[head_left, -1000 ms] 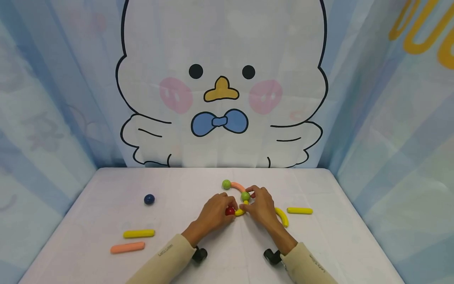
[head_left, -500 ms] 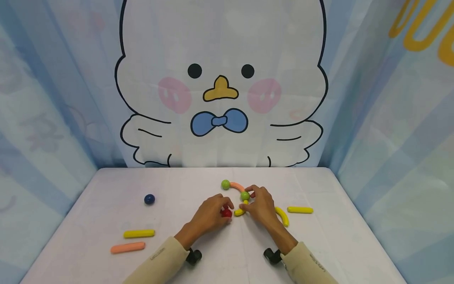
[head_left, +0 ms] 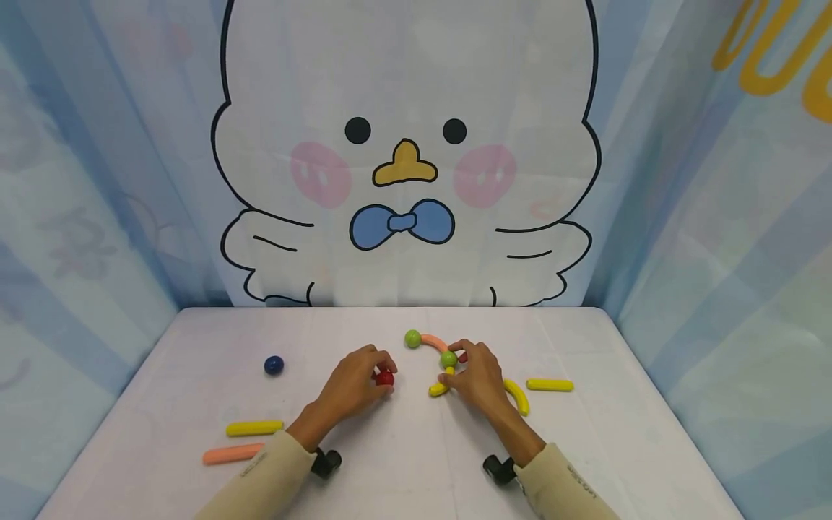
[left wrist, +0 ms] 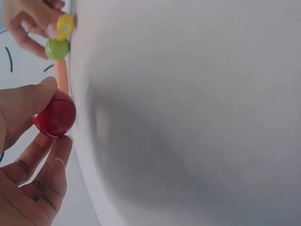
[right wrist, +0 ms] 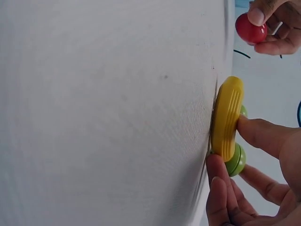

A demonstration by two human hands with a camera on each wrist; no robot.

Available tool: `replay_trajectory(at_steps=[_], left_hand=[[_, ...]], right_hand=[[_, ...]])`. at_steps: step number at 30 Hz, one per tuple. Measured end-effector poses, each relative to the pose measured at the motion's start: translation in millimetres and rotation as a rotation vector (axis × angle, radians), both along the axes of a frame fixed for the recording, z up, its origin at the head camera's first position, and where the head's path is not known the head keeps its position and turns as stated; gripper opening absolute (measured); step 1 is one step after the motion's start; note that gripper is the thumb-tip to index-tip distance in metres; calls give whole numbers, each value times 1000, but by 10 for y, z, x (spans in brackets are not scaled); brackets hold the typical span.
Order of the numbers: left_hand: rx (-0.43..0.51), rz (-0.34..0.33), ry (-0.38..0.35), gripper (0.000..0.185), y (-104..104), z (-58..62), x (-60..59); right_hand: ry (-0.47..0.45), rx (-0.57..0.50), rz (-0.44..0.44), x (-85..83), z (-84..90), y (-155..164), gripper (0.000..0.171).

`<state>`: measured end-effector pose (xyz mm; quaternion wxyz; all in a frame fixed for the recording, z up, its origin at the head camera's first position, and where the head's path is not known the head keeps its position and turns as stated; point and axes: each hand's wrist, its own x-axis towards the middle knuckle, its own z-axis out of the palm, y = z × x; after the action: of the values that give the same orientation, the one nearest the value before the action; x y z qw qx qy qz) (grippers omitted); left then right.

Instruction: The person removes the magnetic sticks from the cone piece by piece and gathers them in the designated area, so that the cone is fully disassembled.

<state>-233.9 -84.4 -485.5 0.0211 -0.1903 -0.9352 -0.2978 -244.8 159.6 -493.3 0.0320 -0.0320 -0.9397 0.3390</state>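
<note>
My left hand [head_left: 351,383] pinches a red ball [left wrist: 56,115] between thumb and fingers, left of the joined pieces. A dark seam runs across the ball. My right hand [head_left: 481,379] holds a curved yellow stick [right wrist: 227,120], thumb on its grooved side and fingers at its lower end. That stick meets a green ball [head_left: 448,359], from which a curved orange stick [head_left: 434,341] arcs to a second green ball [head_left: 412,339]. Part of another red piece [head_left: 463,357] shows behind my right fingers, mostly hidden.
Right of my right hand lie another curved yellow stick [head_left: 517,398] and a straight yellow one [head_left: 549,386]. A dark blue ball [head_left: 274,365] sits at left. Nearer are a yellow stick [head_left: 254,428] and an orange stick [head_left: 232,453], partly covered by my left sleeve.
My left hand has pulled the red ball away from the curved yellow stick's free end and carried it left. The right hand has stayed in place on the yellow stick.
</note>
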Motion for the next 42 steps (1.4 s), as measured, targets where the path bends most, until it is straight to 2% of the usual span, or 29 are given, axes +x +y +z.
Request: replay_trajectory(at_steps=[8,17,25,32,42], left_hand=[[-33,77,-22,26,-283,86,-17],[-59,149,-28,25,-583,129,-32],[-84,146,-15,26,-829,137,-51],[-127,146,17,26,-1044,152,-142],[-229,161,38,24,-1167,193,-255]], right_hand=[[13,-8,13,-4,-8,-5,52],[22,-16,27,-12,22,-9,50],[-14,-23,4,5,27,-38,53],[-12,-23,17,2,40,-37,54],[-24,-17,22,13,32,-21,53]])
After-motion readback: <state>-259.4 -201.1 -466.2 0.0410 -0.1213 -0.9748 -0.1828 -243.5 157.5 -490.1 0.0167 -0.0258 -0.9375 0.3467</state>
